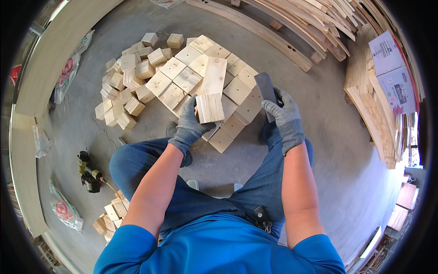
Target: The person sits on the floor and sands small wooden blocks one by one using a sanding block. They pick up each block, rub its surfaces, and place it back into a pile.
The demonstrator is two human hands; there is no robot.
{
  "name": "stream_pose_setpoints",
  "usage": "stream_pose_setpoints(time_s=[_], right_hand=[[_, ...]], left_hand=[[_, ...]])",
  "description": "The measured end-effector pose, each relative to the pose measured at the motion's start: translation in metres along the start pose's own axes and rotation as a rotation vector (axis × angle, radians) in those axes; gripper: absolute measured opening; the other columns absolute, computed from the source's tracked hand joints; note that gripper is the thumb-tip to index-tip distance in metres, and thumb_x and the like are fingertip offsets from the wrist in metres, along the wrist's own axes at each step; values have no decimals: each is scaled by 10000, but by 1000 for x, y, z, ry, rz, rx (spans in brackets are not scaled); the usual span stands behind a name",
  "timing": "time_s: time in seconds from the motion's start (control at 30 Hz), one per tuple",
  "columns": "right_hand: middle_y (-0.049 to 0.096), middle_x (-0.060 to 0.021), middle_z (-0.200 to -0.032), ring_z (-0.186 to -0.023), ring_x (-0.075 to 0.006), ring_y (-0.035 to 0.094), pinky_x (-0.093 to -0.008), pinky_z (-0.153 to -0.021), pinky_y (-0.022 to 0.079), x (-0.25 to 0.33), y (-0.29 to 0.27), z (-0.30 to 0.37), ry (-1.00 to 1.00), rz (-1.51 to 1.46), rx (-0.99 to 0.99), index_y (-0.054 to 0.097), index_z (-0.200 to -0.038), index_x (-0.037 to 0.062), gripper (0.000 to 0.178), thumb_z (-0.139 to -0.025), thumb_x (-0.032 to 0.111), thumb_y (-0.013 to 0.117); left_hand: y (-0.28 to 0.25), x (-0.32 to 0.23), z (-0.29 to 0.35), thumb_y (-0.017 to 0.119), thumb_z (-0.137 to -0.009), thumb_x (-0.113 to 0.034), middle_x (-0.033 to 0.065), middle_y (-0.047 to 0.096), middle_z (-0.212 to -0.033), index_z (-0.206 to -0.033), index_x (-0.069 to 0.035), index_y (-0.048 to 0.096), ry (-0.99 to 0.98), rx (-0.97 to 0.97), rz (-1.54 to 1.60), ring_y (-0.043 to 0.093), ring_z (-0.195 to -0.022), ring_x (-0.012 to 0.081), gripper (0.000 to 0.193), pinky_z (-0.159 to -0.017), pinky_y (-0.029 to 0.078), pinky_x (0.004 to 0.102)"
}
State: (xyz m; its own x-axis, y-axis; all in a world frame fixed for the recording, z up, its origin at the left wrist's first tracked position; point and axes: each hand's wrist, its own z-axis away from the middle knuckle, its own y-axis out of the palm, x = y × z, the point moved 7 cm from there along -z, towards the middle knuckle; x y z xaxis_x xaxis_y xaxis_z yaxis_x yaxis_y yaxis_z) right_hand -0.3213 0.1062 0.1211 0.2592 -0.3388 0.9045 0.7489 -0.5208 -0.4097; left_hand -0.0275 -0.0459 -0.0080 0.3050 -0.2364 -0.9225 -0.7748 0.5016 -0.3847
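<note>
My left hand point(188, 124), in a grey glove, is closed around a wooden block point(211, 108) whose striped end grain faces up. A longer pale wood face point(214, 75) adjoins its far side; I cannot tell whether it belongs to the same piece. My right hand point(286, 114), also gloved, grips a flat dark grey bar point(265, 86), tilted and apart from the block; its exact kind is unclear. Below and beyond the hands, wooden blocks point(187, 80) sit side by side in a tight array, several with small dark holes in their tops.
Loose wooden blocks point(130, 75) are heaped to the array's left. A power tool point(88, 172) lies left of my knee, near more wood pieces point(112, 213). Long boards point(301, 23) are stacked at far right, beside a timber pile point(372, 100) and a cardboard box point(393, 75). Plastic bags point(65, 208) lie left.
</note>
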Motion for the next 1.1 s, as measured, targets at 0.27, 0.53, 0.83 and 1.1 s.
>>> stream_pose_setpoints(time_s=[0.27, 0.53, 0.83, 1.1], right_hand=[[640, -229, -1448, -1280, -363, 664, -418, -1107, 537, 25, 63, 42, -365, 229, 40, 623, -1479, 13, 794, -813, 279, 963], [513, -211, -1601, -1418, -437, 535, -598, -1152, 412, 52, 139, 101, -537, 672, 148, 649, -1492, 163, 733, -827, 332, 906], [482, -159, -1621, -1360, -451, 561, -628, -1087, 451, 64, 168, 47, -511, 832, 58, 645, -1488, 212, 687, -848, 352, 853], [563, -91, -1576, -1307, -396, 599, -580, -1042, 489, 73, 180, 10, -549, 812, 21, 654, -1474, 164, 677, -853, 356, 845]], left_hand=[[-3, -5, 0, 1072, -616, -237, 177, 533, -1545, -1709, -49, 215, 8, 63, -3, 565, -1395, 307, 1401, -1223, 453, 387], [8, 25, 1, 1044, -698, -290, 163, 552, -1560, -1647, -40, 342, 13, 107, 302, 537, -1445, 281, 1206, -1216, 447, 399], [8, 14, 0, 1047, -650, -287, 170, 562, -1519, -1621, -54, 398, 8, 55, 388, 554, -1421, 296, 1191, -1219, 452, 393], [13, 33, -4, 1060, -632, -269, 148, 577, -1497, -1590, -60, 407, 17, 63, 312, 578, -1386, 274, 1178, -1191, 473, 394]])
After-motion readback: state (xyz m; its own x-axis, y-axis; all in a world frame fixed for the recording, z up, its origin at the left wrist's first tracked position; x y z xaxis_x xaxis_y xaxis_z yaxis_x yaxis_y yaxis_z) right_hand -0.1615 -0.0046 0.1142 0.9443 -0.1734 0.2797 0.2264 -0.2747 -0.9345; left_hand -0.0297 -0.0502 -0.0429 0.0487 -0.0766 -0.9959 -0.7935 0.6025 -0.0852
